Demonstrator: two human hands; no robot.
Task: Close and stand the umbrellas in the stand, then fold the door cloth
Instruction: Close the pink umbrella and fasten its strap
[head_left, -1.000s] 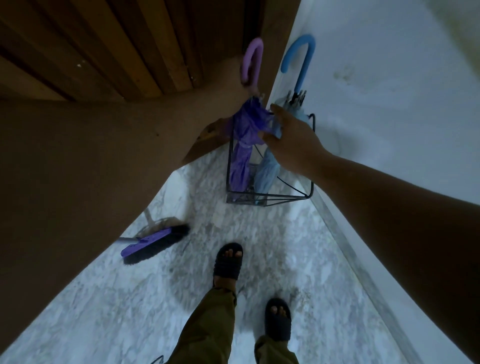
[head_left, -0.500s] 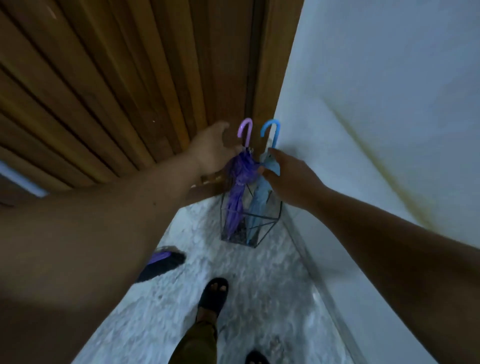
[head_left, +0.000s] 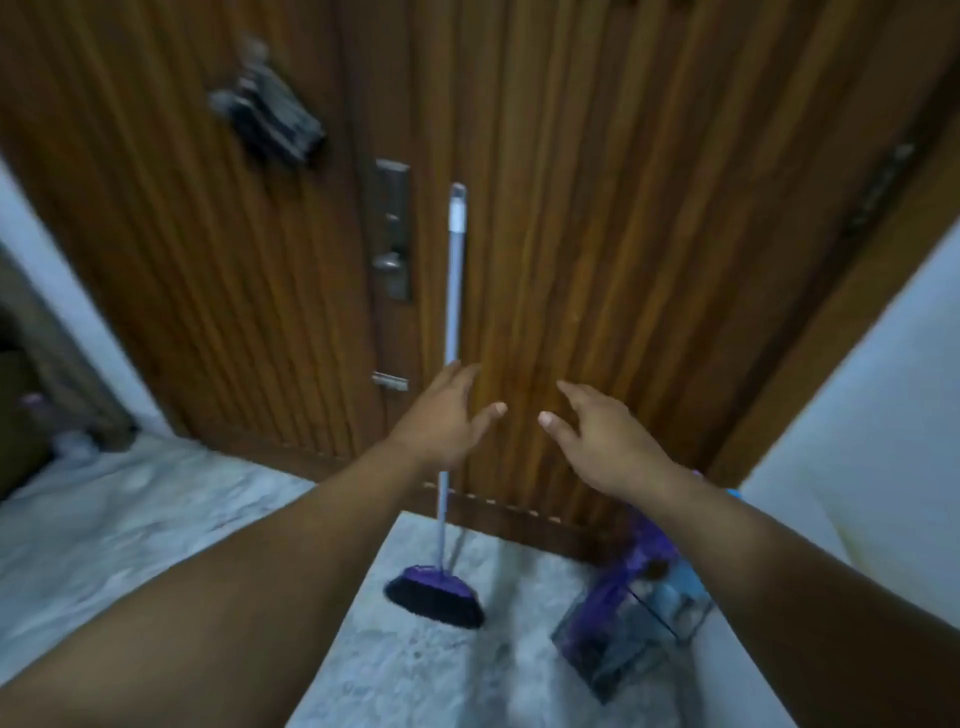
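A closed purple umbrella and a closed light blue umbrella stand in the black wire stand at the lower right, partly hidden behind my right forearm. My left hand and my right hand are raised side by side in front of the wooden door, fingers spread and relaxed, holding nothing. Both hands are well above and left of the stand. A dark cloth-like thing hangs on the door at the upper left, blurred.
A purple broom leans upright against the wooden door, its handle passing behind my left hand. A metal lock plate sits mid-door. White walls flank the door, and the marble floor spreads below.
Both hands have let go of the umbrellas and lifted away in front of the door. The view has swung left and up, so the stand now sits at the lower right.
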